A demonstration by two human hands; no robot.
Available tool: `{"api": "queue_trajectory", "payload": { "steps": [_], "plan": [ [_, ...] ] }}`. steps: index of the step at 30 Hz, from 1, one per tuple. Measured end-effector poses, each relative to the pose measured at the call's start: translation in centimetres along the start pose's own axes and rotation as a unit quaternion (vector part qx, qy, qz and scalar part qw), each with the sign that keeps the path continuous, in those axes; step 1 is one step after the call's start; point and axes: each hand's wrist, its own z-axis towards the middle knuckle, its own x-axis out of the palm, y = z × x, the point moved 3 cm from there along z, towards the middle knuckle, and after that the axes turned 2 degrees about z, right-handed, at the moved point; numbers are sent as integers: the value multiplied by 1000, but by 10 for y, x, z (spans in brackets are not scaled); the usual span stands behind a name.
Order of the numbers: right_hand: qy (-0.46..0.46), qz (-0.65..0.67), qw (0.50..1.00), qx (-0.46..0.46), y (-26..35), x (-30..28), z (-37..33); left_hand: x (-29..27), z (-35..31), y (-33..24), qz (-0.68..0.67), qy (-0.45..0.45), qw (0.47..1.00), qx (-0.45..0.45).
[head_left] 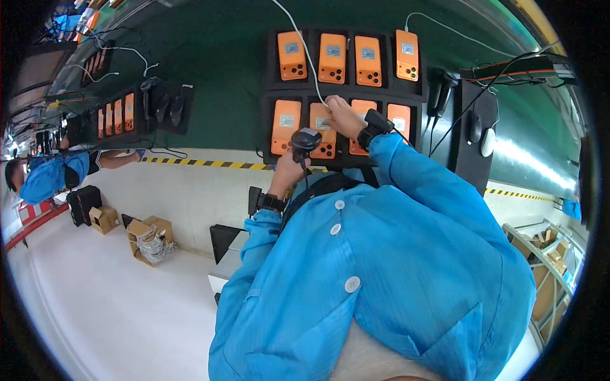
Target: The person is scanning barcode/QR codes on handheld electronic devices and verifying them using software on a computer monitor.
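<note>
My left hand (290, 171) is closed round the handle of a black handheld barcode scanner (305, 141). Its head hangs over the lower left part of an orange phone (322, 122) in the near row. At that phone's far end, my right hand (344, 117) pinches the end of a white cable (304, 46); whether the plug sits in the phone is hidden by the fingers. Another orange phone (285, 124) lies just left of it, and one more (359, 112) lies partly under my right wrist. All rest back up, with pale labels, in a black foam tray (267, 120).
Beyond lies a far tray (272, 62) of orange phones, its rightmost phone (407, 51) joined to a white cable. Right of the trays are another scanner (444, 95) and a white mouse (488, 142). At far left, a person in blue (54, 178) stands by more phones (129, 113).
</note>
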Motion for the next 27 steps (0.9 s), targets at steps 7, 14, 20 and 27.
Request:
{"api": "queue_trajectory", "payload": {
  "steps": [7, 14, 20, 27],
  "plan": [
    [-12, 14, 1000, 9, -3, -1, 2, 5, -3, -22, -21, 33, 999, 19],
    [-94, 1, 993, -73, -8, 4, 5, 12, 14, -24, -82, 20, 994, 67],
    [-12, 139, 989, 41, -29, 13, 11, 4, 16, -24, -43, 40, 991, 119],
    [-10, 13, 1000, 3, 4, -6, -2, -2, 21, -34, -214, 66, 974, -15]
  ]
}}
